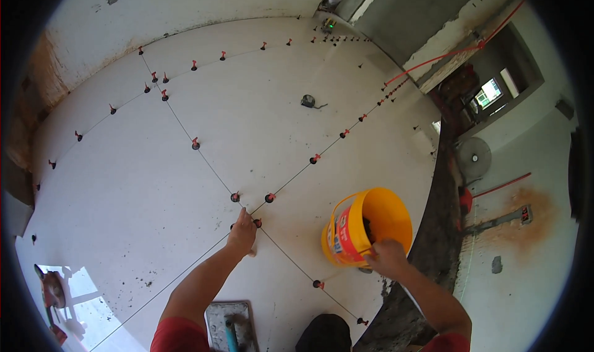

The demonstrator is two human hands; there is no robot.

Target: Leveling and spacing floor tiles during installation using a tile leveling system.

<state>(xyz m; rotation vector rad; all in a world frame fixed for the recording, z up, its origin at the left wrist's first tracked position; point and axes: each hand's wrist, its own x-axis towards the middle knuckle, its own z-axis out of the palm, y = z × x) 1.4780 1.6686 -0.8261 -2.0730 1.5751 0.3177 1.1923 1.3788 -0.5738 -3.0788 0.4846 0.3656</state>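
Note:
My left hand (242, 233) is down at the crossing of the floor tile joints, its fingers pressed together beside a black-and-red tile levelling clip (257, 223). Whatever lies between the fingertips is hidden. To the right, my right hand (388, 258) is closed on the near rim of a yellow bucket (396, 210). The bucket leans, its mouth facing up and to the right, and something dark shows inside. More clips stand along the joints, one (270, 198) just beyond my left hand and another (235, 197) a little to its left.
A float with a teal handle (231, 333) lies by my left forearm. A suction lifter (52, 290) rests at the far left. A small dark round tool (308, 101) sits on the tiles (266, 117). Rough dark ground (427, 247) borders the right edge; a fan (474, 158) stands beyond.

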